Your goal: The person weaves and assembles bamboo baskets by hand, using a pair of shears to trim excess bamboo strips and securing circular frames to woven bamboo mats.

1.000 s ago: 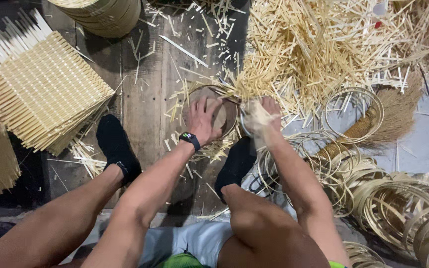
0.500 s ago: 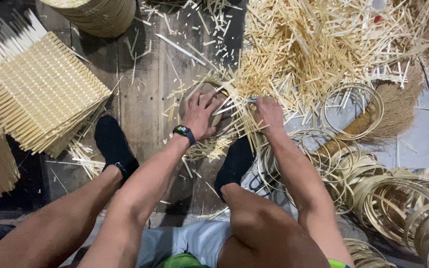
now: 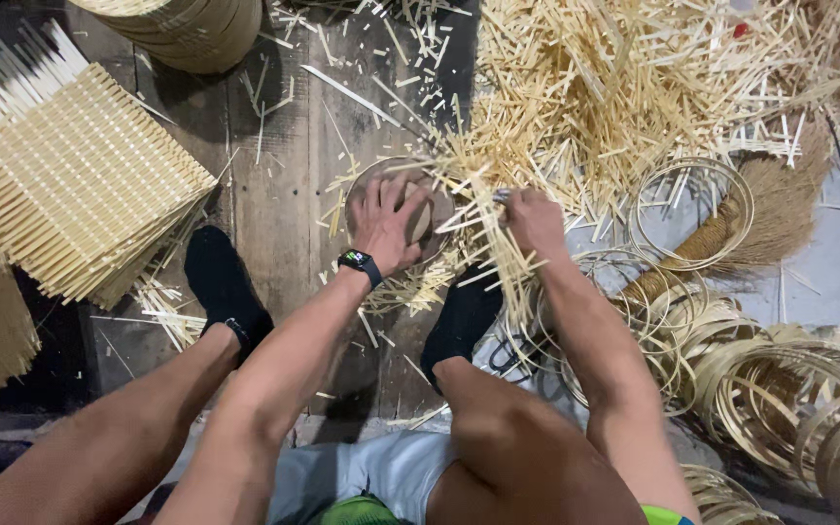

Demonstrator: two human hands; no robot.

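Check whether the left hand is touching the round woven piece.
Touching: the head view shows the left hand pressed flat, fingers spread, on the round woven piece.

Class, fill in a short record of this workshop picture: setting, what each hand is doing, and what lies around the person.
Setting: wooden plank floor, seen from above, person seated
Left hand: spread flat on a round woven bamboo base
Right hand: closed on bamboo strips at the base's edge
Wrist: black watch on the left
Feet: black socks
Left side: stacked woven bamboo mats
Top: heap of cut bamboo sticks
Right side: coiled bamboo hoops
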